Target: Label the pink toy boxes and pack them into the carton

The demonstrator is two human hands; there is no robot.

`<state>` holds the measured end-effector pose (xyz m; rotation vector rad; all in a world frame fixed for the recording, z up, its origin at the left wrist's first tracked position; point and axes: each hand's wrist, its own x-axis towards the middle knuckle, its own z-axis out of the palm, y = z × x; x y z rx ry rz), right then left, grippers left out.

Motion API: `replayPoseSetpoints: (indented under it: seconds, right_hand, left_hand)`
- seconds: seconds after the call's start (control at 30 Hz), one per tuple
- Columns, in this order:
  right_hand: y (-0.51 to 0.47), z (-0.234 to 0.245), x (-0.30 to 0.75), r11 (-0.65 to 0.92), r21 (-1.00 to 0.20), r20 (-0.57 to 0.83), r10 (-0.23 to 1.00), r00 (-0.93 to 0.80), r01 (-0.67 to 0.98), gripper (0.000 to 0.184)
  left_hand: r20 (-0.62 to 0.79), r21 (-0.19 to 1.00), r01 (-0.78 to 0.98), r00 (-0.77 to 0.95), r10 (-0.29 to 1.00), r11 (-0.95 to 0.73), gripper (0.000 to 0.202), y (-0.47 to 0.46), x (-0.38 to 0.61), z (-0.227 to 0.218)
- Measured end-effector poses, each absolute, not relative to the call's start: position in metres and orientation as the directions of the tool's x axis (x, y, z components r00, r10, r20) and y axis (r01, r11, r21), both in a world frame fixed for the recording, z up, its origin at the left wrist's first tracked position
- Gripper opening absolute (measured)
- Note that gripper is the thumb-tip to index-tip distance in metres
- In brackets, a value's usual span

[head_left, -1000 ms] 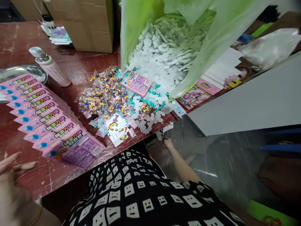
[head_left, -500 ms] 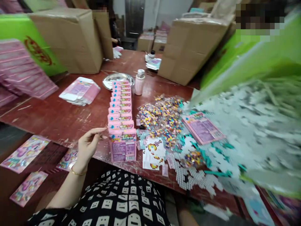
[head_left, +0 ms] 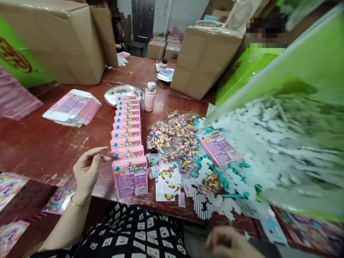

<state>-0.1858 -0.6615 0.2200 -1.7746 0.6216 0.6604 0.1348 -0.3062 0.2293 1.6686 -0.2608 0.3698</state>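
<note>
My left hand [head_left: 88, 168] is beside the front of a row of upright pink boxes [head_left: 130, 179]; its fingers stretch toward them with nothing visible in them. The fingertips come close to the boxes, and I cannot tell whether they touch. Low at the bottom edge, my right hand [head_left: 228, 242] is blurred, with its fingers looking curled. Right of the row lie a heap of small bags of colourful beads [head_left: 174, 139] and white cards with pixel patterns [head_left: 168, 181]. Another pink box [head_left: 219, 147] lies flat on white pegboards and green pieces.
Flattened boxes [head_left: 72, 107] lie left on the red table [head_left: 27, 136]. Behind the row are a metal tray [head_left: 123, 87] and a pink bottle [head_left: 149, 98]. Large cartons [head_left: 59, 43] stand farther back. A green bag [head_left: 309, 71] spills white pieces at right. Other people are partly visible behind.
The view has swung to the right, so the table things sit farther left. My right hand has come into view at the bottom. The left hand remains beside the box row.
</note>
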Motion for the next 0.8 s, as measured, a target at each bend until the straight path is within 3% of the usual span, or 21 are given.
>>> replayPoseSetpoints:
  seconds: [0.03, 0.07, 0.13, 0.2, 0.3, 0.47, 0.63, 0.73, 0.8]
  right_hand:
    - [-0.677, 0.231, -0.179, -0.245, -0.755, -0.571, -0.211, 0.793, -0.608, 0.024]
    - [-0.694, 0.241, -0.168, -0.262, -0.805, -0.396, -0.433, 0.810, -0.533, 0.029]
    - [-0.726, 0.258, -0.139, -0.373, -0.813, 0.024, -0.788, 0.615, -0.446, 0.033]
    - [-0.746, 0.269, -0.104, -0.431, -0.822, 0.257, -0.864, 0.433, -0.373, 0.035]
    - [-0.744, 0.275, -0.049, -0.500, -0.805, 0.295, -0.805, 0.514, -0.321, 0.033]
    - [-0.709, 0.269, 0.045, -0.576, -0.761, 0.098, -0.556, 0.825, -0.297, 0.036]
    - [-0.702, 0.242, 0.115, -0.616, -0.784, 0.236, -0.404, 0.884, -0.072, 0.024]
    - [-0.706, 0.223, 0.133, -0.619, -0.785, 0.257, -0.333, 0.907, -0.005, 0.031]
    - [-0.711, 0.214, 0.136, -0.632, -0.774, 0.274, -0.279, 0.920, 0.039, 0.031]
  left_hand:
    - [0.387, 0.918, -0.380, 0.921, 0.048, -0.117, 0.016, -0.309, 0.136, 0.230]
    - [0.390, 0.918, -0.384, 0.919, 0.053, -0.101, 0.015, -0.312, 0.137, 0.232]
    - [0.412, 0.910, -0.405, 0.909, 0.070, -0.088, 0.012, -0.317, 0.134, 0.237]
    - [0.449, 0.893, -0.439, 0.886, 0.113, -0.101, 0.008, -0.318, 0.129, 0.241]
    - [0.496, 0.868, -0.481, 0.843, 0.209, -0.120, 0.006, -0.315, 0.118, 0.245]
    - [0.534, 0.845, -0.515, 0.793, 0.293, -0.145, 0.014, -0.306, 0.112, 0.238]
    - [0.490, 0.871, -0.471, 0.826, 0.279, -0.139, 0.020, -0.287, 0.138, 0.229]
    - [0.497, 0.861, -0.431, 0.824, 0.270, -0.269, 0.024, -0.265, 0.177, 0.219]
    - [0.534, 0.782, -0.391, 0.822, 0.197, -0.486, 0.025, -0.253, 0.214, 0.210]
